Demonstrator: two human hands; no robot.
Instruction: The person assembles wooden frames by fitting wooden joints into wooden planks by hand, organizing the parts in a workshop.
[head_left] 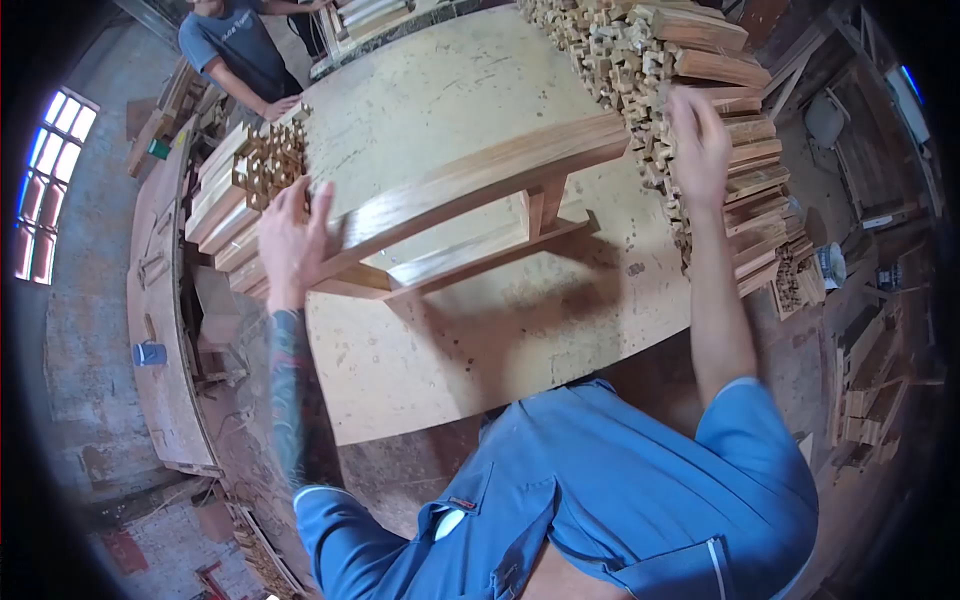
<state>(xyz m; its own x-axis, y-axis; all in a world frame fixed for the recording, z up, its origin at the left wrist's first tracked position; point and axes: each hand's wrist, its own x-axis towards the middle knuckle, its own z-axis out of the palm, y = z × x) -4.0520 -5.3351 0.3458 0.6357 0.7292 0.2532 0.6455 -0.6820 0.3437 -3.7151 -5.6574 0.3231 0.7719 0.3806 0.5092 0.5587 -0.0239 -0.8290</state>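
A wooden frame of two long rails joined by short crosspieces (480, 180) rests on the pale worktable (400, 400). My left hand (293, 235) is at the left end of its upper rail, fingers apart, beside the stacked wood pieces on the left (235, 205). Whether its palm touches the rail is hard to tell. My right hand (700, 140) is raised just past the rail's right end, near the large stack of wood pieces on the right (750, 155). Its fingers are bent and blurred, and nothing shows clearly in them.
A co-worker in a grey shirt (240, 50) stands beyond the table's far left corner, one hand near the left stack. A long side bench (160, 290) with a blue cup (150, 354) runs along the left. More wood lies on the right floor (870, 385).
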